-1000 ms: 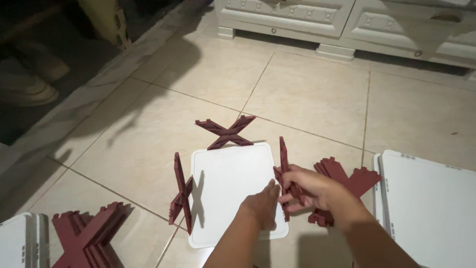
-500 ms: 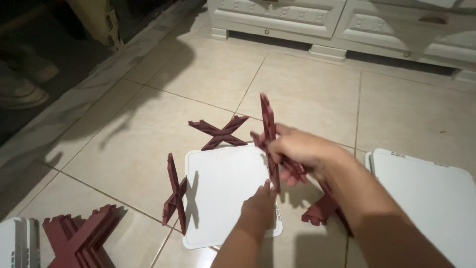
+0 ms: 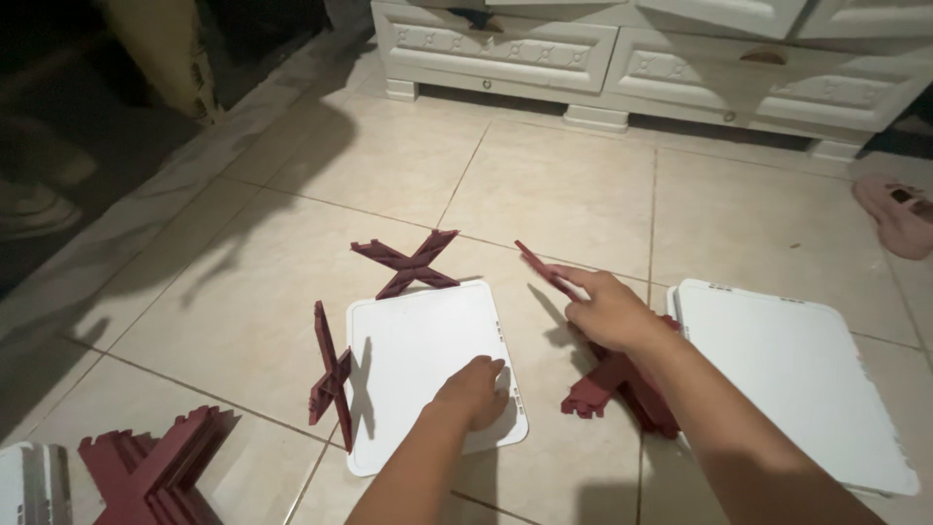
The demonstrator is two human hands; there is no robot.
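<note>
A dark red X-shaped connector (image 3: 540,267) is held above the tiled floor (image 3: 544,194), just off the upper right corner of a white square panel (image 3: 418,350) that lies flat on the tiles. The right hand (image 3: 607,309) is closed around the lower end of this connector, with the fingers curled on it and the free end pointing up and to the left. The left hand (image 3: 473,389) rests palm down on the lower right area of the panel, fingers loosely bent, gripping nothing. A second red connector (image 3: 408,262) stands at the panel's top edge, and a third (image 3: 330,365) stands at its left edge. More red connectors (image 3: 612,389) lie under the right forearm. A larger white panel (image 3: 792,374) lies to the right. A stack of red connectors (image 3: 155,472) sits at lower left. A white cabinet (image 3: 622,58) stands beyond, and a pink shoe (image 3: 899,214) lies at far right.
</note>
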